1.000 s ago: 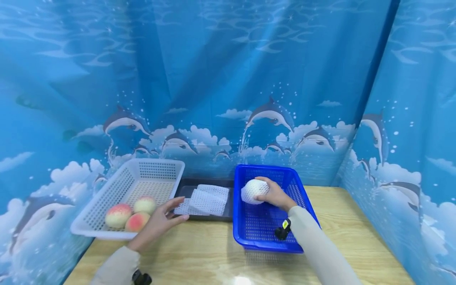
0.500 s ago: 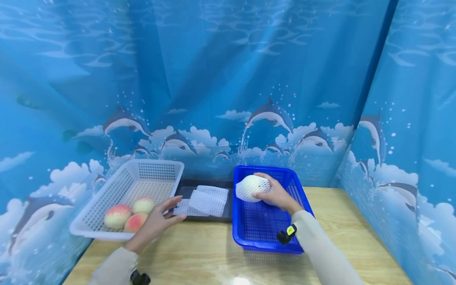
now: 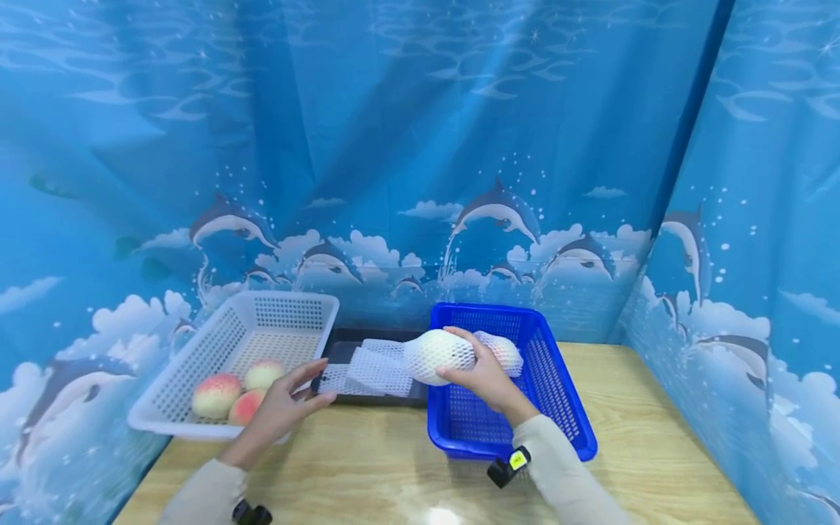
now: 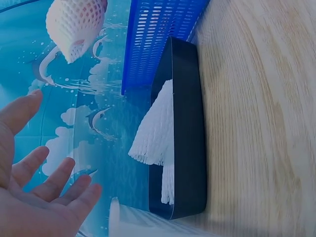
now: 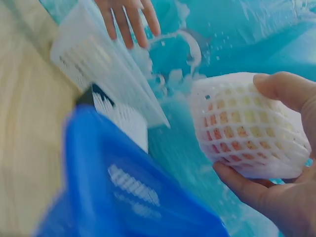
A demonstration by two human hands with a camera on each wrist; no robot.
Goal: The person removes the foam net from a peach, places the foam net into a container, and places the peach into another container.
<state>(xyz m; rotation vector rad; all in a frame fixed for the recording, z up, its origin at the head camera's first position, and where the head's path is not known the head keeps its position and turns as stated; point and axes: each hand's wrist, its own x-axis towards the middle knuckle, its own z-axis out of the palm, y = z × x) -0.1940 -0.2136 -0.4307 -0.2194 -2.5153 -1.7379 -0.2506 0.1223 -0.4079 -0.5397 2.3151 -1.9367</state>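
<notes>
My right hand [image 3: 485, 375] grips a peach in a white foam net [image 3: 436, 357], thumb on one side and fingers on the other. In the right wrist view, pink and yellow skin shows through the mesh of this netted peach [image 5: 242, 126]. It is held over the left rim of the blue basket [image 3: 453, 437]. Behind my right hand, a second netted peach [image 3: 504, 354] sits in that basket. My left hand [image 3: 285, 405] holds nothing, its fingers spread apart near the left end of the black tray [image 3: 344, 341]. Flat white foam nets [image 3: 380, 372] lie in the tray.
A white basket [image 3: 164, 426] at the left holds bare peaches [image 3: 216, 396], partly overlapped by my left hand. The black tray stands between the two baskets on the wooden table [image 3: 367, 467]. A blue dolphin-print curtain [image 3: 394, 146] hangs behind and along the sides.
My right hand has brought the netted peach up and left, from inside the blue basket to its left rim. The second netted peach has come into view. My left hand has shifted slightly left.
</notes>
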